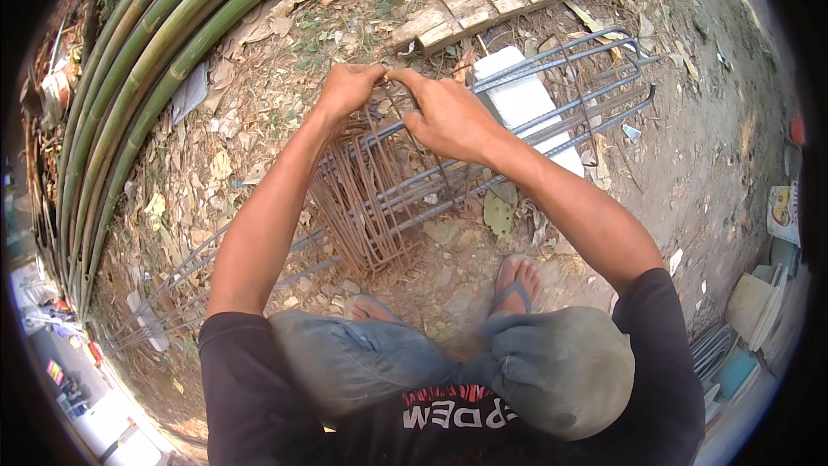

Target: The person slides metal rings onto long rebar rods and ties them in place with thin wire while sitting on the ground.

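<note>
Rusty stirrups (358, 194) stood bunched around long steel bars (561, 127); at their far edge the left hand (350, 89) and right hand (453, 119) met, fingers curled (whether gripping wire, I couldn't tell); slipping on rough metal might have scraped fingertips.

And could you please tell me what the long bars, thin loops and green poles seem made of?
Long bars: probably steel, dull blue-grey, with some hooked ends. Thin loops: likely iron or steel, matt, rust-brown. Green poles: apparently bamboo, smooth, with ringed joints.
</note>
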### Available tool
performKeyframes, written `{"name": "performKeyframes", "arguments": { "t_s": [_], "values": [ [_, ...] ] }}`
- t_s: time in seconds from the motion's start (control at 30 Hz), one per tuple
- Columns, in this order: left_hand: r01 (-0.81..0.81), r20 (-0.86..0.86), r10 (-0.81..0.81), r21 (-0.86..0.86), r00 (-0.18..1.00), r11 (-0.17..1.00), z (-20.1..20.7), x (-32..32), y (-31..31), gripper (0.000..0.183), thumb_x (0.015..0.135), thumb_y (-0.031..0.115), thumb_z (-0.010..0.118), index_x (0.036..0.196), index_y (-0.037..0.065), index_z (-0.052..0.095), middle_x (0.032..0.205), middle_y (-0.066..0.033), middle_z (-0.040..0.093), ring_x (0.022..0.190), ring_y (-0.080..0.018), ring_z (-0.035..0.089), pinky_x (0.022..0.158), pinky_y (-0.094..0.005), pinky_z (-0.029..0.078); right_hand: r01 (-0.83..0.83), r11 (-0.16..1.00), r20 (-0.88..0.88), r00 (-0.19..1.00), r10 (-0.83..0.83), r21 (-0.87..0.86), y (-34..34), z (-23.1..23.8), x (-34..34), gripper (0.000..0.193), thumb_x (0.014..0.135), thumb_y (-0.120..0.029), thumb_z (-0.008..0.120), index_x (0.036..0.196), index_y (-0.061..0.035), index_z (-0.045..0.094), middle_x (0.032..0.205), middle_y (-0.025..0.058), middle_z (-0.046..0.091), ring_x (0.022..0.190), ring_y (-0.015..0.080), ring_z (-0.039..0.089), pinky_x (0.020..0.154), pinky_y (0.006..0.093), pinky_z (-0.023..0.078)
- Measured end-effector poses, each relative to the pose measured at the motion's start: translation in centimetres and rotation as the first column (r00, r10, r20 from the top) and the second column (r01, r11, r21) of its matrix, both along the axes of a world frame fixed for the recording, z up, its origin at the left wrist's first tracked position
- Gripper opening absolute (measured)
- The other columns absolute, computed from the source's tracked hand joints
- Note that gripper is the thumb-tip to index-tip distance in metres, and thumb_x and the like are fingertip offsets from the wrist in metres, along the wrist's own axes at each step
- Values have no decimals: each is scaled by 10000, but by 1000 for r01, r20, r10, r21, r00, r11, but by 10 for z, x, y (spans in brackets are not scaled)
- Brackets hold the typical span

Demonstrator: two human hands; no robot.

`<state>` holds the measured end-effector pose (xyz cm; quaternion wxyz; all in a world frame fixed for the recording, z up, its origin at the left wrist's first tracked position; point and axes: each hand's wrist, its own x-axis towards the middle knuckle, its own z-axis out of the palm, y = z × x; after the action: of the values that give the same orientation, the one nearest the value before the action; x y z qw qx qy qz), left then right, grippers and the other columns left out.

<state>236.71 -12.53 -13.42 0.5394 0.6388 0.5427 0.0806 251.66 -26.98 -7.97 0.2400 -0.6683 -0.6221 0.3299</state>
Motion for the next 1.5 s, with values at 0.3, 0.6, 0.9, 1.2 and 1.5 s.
{"name": "performKeyframes", "arguments": {
  "t_s": [0.3,0.6,0.9,1.2,1.5],
  "values": [
    [26,79,-37,140,996,990,3,-6,-5,340,993,324,682,937,5,784,640,-11,606,607,-102,486,581,-347,406,90,993,-68,994,-85,73,3,-7,-6,417,1024,-167,543,1411,-15,578,607,139,635,595,274,673,666,457,527],
    [-141,217,90,235,972,962,-18,-7,2,313,1012,290,676,1097,-7,725,700,2,588,559,-89,488,560,-313,439,175,965,-379,894,-239,-197,11,-6,10,374,1068,-181,502,1377,-13,627,628,96,645,585,174,639,641,395,531],
    [5,113,-1,-35,994,999,-12,-6,1,300,982,295,729,1029,0,717,648,11,573,518,-83,490,464,-275,388,100,985,-284,949,-137,-139,12,-42,23,361,1107,-178,443,1364,5,619,580,34,607,475,105,553,482,302,466],
    [-122,-22,121,-272,992,955,5,11,-33,296,985,291,710,878,23,646,748,-19,559,604,-125,553,510,-298,567,170,982,-323,928,-188,-85,13,-41,29,356,1101,-191,458,1326,23,631,574,32,583,544,120,569,572,331,478],
    [-273,126,336,-356,933,894,7,11,-52,157,1039,157,548,945,40,597,716,19,476,590,-107,458,544,-302,456,219,973,-317,920,-231,-72,4,-38,23,340,1096,-184,471,1315,14,640,567,23,560,538,115,549,563,330,462]
  ]
}}
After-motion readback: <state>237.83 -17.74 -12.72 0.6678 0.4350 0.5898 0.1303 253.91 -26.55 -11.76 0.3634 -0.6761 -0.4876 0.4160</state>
